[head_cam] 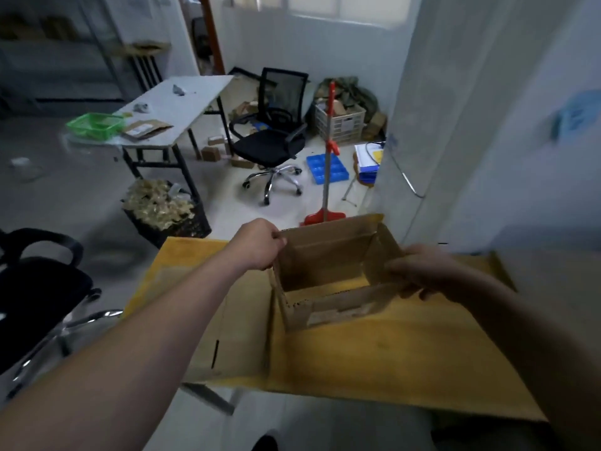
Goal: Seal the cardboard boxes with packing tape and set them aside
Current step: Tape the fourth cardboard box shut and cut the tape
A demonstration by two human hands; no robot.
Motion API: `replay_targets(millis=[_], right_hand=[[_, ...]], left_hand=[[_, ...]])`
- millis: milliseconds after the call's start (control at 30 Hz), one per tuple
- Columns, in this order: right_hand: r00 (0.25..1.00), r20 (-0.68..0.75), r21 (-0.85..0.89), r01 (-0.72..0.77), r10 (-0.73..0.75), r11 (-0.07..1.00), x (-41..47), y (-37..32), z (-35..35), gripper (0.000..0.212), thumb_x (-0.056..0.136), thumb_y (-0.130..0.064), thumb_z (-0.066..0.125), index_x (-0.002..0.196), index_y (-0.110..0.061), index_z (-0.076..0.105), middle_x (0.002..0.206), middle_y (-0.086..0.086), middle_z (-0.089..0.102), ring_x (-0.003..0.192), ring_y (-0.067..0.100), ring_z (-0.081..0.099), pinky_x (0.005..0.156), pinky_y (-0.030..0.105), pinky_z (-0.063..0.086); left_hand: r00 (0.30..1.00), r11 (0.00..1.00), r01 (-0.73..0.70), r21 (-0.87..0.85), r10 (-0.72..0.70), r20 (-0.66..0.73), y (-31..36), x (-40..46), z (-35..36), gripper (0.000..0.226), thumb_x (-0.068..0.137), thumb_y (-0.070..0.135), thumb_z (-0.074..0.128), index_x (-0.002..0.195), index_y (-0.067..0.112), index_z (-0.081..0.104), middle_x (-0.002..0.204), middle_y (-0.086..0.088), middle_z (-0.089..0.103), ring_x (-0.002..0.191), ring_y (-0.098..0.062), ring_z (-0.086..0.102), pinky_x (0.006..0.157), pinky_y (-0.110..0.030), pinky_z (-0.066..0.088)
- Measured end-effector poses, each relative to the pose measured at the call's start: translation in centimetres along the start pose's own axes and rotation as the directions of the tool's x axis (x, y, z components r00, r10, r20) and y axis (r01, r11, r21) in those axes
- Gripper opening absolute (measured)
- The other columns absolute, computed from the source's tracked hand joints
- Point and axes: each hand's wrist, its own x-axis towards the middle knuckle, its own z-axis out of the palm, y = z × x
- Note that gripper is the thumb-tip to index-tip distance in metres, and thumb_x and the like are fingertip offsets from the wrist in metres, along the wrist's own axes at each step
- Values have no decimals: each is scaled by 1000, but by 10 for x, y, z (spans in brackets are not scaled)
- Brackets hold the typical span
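A small brown cardboard box point(328, 255) stands open above a large flattened sheet of yellow-brown cardboard point(374, 353). Its flaps stand up and a strip of old tape shows on its near wall. My left hand point(257, 244) grips the box's far left corner flap with curled fingers. My right hand point(419, 271) grips the box's right side, fingers wrapped round the near right flap. No tape roll is in view.
A black office chair point(270, 141) stands ahead beside a white folding table point(192, 105) with a green basket point(94, 125). A red-handled mop point(328, 157), a blue tray point(325, 169) and a black crate point(166, 206) are on the floor. Another chair point(42, 281) is at my left.
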Motion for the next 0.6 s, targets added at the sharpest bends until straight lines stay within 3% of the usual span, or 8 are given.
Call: replay_targets(millis=[100,167,233,367,433,500,600], right_hand=[[993,-78,-64,-95,90,993,-10,23,-4,7,95,-15,54,96,-11,60,76,8,65,63,19,60,50,25,45],[978,-134,-72,-168,158,983,-12,40,5,7,95,-14,51,100,-13,56,76,9,62,60,19,57,48,27,46],[951,-203,-56,-250,234,967,-9,54,18,13,93,-15,52,106,-11,53,75,10,60,55,19,53,44,26,44],[889,-334,41,-319,314,947,-6,58,37,9,87,-14,57,94,-7,56,78,10,59,61,20,52,51,29,40],[882,-395,-62,-302,255,951,-7,56,44,17,86,-23,64,92,-16,50,82,2,58,67,14,53,52,27,37],[902,-397,-91,-225,172,970,-12,57,50,32,87,-45,69,96,-22,50,86,-5,57,75,10,54,56,26,38],[953,-295,36,-63,71,997,-21,56,58,47,80,-74,58,94,-29,65,87,-8,64,81,12,60,67,28,42]], left_hand=[[996,998,-52,-45,55,74,26,23,20,21,95,29,61,92,9,69,74,-5,63,67,-22,60,57,-27,46],[993,980,-58,-191,77,92,36,35,38,18,89,30,69,96,14,63,84,-5,65,73,-22,65,60,-34,55],[982,939,-6,-345,71,176,36,38,56,32,81,28,78,96,18,52,89,-8,64,74,-24,66,60,-37,57],[962,930,-79,-359,166,217,21,42,83,40,71,36,84,78,13,52,67,-8,65,62,-25,64,68,-48,57],[952,931,-174,-320,242,186,16,45,93,36,73,38,83,69,13,58,64,-8,67,64,-26,66,68,-46,56],[929,915,-276,-293,332,161,13,48,100,26,79,36,79,67,19,63,67,-1,66,69,-20,65,67,-40,56],[889,877,-383,-289,435,143,4,57,106,12,90,31,67,79,27,65,78,7,64,80,-15,63,72,-33,54]])
